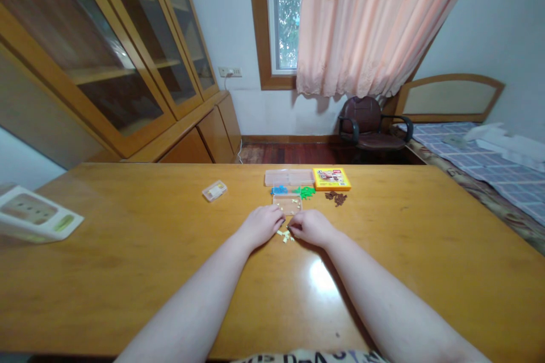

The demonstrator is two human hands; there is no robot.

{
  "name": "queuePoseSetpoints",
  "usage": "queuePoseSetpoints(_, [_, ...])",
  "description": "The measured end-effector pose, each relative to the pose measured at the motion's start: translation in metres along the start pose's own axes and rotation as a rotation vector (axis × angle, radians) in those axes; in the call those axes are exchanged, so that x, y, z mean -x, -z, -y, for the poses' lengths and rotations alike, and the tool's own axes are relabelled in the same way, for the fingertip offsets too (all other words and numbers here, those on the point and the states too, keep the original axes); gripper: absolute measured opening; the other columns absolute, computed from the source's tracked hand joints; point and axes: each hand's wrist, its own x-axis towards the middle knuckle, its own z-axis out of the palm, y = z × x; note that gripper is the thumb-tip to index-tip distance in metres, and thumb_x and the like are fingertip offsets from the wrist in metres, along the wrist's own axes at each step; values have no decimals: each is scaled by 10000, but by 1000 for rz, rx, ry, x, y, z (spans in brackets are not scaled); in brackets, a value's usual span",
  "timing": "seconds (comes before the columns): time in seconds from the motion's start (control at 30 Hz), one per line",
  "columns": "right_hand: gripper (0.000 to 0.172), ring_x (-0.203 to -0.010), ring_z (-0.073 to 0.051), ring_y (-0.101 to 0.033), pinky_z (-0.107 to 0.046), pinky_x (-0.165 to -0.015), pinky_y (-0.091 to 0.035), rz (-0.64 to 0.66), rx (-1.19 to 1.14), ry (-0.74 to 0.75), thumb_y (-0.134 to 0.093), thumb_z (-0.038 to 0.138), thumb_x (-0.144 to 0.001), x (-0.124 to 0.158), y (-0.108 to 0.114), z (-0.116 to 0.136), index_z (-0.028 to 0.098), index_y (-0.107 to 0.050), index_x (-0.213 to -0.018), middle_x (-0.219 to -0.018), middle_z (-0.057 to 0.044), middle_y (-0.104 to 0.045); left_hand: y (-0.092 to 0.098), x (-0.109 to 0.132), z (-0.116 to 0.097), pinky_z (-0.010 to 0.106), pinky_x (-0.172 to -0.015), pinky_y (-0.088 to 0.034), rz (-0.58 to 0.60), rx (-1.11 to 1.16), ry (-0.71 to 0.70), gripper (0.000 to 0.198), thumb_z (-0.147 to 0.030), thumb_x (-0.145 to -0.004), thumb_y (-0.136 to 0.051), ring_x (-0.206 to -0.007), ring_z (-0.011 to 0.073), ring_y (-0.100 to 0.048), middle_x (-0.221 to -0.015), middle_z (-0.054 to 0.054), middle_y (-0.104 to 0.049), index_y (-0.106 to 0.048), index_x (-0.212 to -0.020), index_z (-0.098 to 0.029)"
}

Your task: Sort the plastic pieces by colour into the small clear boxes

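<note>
My left hand (264, 223) rests at the near left corner of a small clear plastic tray (275, 204), its fingers curled and drawn together. Whatever lies between those fingertips is hidden. Opposite it, my right hand (313, 227) pinches with thumb and forefinger just above a small heap of pale yellow pieces (285, 236). I cannot make out what is in that pinch. A few more pale pieces lie inside the tray. Behind the tray are a cluster of blue pieces (280, 190) and a pile of green pieces (305, 192).
Brown pieces (337, 198) lie in front of a yellow box (332, 180). Left of the box are clear plastic containers (289, 177). A small clear case (215, 190) and a white-and-green object (38, 214) are farther left on the wooden table (140, 244). Beyond stands a chair (366, 122).
</note>
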Motion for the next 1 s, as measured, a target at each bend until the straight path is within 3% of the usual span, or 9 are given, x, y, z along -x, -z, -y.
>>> queuePoseSetpoints(0.13, [185,-730,-136,-619,-214,-662,-386,6,-5,-6,-530,223,-812,0,1,0,221,-713,-838,-811,-30,-716,-1,-1,6,283,-798,-444,-178,29,109,194,-259,-900,-436,-866,162,-578,-941,52,-611,-618,-944,-205])
queuePoseSetpoints(0.23, [186,-726,-135,-615,-213,-657,-386,7,-2,-7,-528,227,-812,0,2,1,224,-712,-832,-804,-27,-715,-2,-2,12,284,-815,-446,-227,33,180,193,-252,-892,-453,-896,165,-580,-949,52,-616,-624,-968,-204])
queuePoseSetpoints(0.37, [187,-725,-138,-619,-211,-651,-386,-1,-5,-12,-525,227,-811,0,2,1,218,-711,-824,-806,-29,-715,-5,-3,15,284,-792,-460,-180,9,194,208,-259,-893,-448,-881,170,-588,-935,53,-623,-635,-959,-200])
queuePoseSetpoints(0.57, [186,-766,-141,-626,-212,-688,-400,6,-13,-13,-534,226,-823,1,2,0,231,-716,-866,-844,-30,-718,-5,-3,11,283,-838,-459,-148,40,152,318,-155,-858,-447,-929,162,-583,-1078,57,-607,-584,-1135,-228])
queuePoseSetpoints(0.8, [188,-714,-146,-621,-219,-646,-387,-6,46,-28,-528,243,-835,0,4,1,225,-714,-811,-810,-43,-716,5,2,0,262,-737,-451,6,-30,-39,180,-259,-872,-472,-818,160,-587,-881,36,-623,-648,-875,-220])
queuePoseSetpoints(1.0, [188,-691,-151,-619,-223,-621,-376,-19,73,-28,-521,243,-829,0,2,0,224,-706,-798,-783,-36,-709,6,2,1,260,-701,-434,62,-54,-27,138,-264,-842,-521,-801,168,-588,-847,20,-632,-656,-829,-237])
